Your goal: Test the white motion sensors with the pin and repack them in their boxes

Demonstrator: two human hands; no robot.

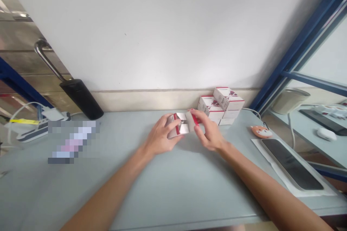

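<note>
left hand [162, 135] wrapped round a red-and-white carton [183, 127], end open, just left of the box stack [221, 106]. right hand [213, 135] half-curled at the carton's end flap — can't tell if it's pinching. phone [292, 164] right of the stack, black cylinder [82, 99] well left — both on the desk [173, 191].

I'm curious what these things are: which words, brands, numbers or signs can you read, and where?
None are legible.
Held box: print too blurred.
Stacked boxes: print too small and blurred.
Yellow strip: can't tell whether it has print.
Pixelated item: any text is obscured.
</note>
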